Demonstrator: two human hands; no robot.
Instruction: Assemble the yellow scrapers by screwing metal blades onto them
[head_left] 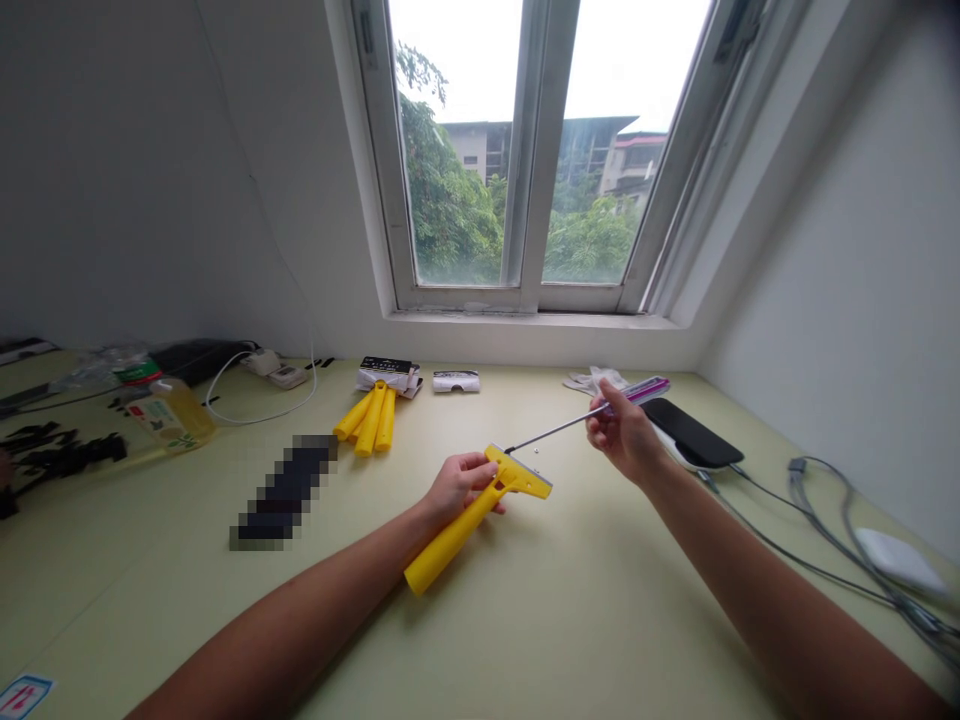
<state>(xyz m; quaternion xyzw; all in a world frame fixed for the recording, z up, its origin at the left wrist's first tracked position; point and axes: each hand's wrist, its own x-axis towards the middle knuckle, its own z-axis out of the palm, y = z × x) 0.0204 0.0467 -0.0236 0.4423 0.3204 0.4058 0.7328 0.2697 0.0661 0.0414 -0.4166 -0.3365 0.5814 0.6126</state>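
Note:
My left hand [463, 480] is closed around the head end of a yellow scraper [454, 537], whose handle slants down to the lower left. A metal blade edge shows along the scraper's head. My right hand [621, 432] grips a screwdriver [559, 427] by its clear and purple handle. The screwdriver's dark tip meets the upper corner of the scraper head. Small screws [536, 451] lie on the table just beyond the head. Whether the tip sits in a screw is too small to tell.
Several yellow scrapers [367, 420] with packaging lie at the back, beside a small white box [456, 381]. To the left are a pixelated dark object [289, 490] and a drink bottle [176, 410]. At right are a black power bank [694, 433], cables [810, 570] and a white case [900, 560].

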